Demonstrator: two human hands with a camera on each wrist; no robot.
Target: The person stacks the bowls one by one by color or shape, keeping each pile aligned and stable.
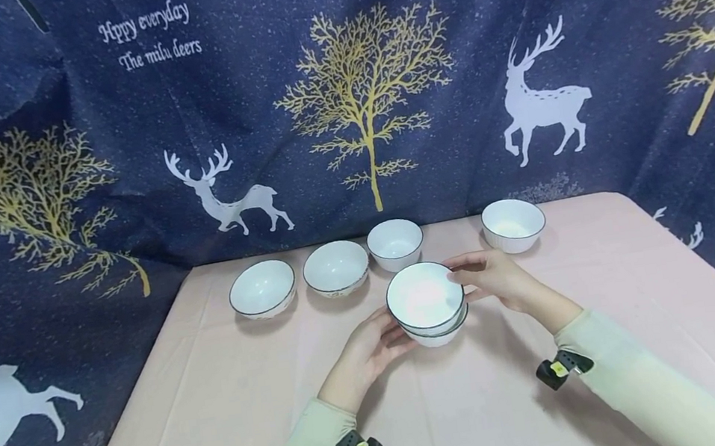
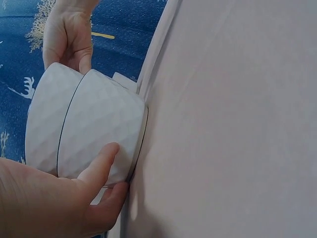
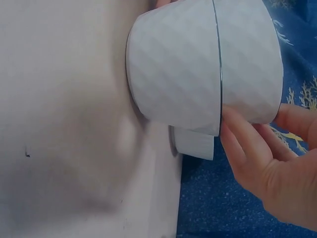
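Two white bowls with dark rims and diamond-textured sides sit one in the other, between both hands. The upper bowl [image 1: 424, 295] is partly inside the lower bowl [image 1: 439, 337]. My left hand [image 1: 371, 343] grips the lower bowl from the left; in the left wrist view its thumb lies along the textured side and its fingers [image 2: 113, 203] are by the base. From the right, my right hand [image 1: 488, 279] pinches the upper bowl, thumb near its rim. In the right wrist view, its fingers [image 3: 242, 141] reach the side just above the lower bowl's rim.
Behind the hands stand a left bowl [image 1: 263, 288], a second bowl [image 1: 336, 267], a third bowl [image 1: 395, 242] and, farther right, a ribbed bowl [image 1: 513, 223]. All rest on the pink-covered table [image 1: 221, 422]. A blue printed cloth [image 1: 328, 106] hangs along the table's back edge.
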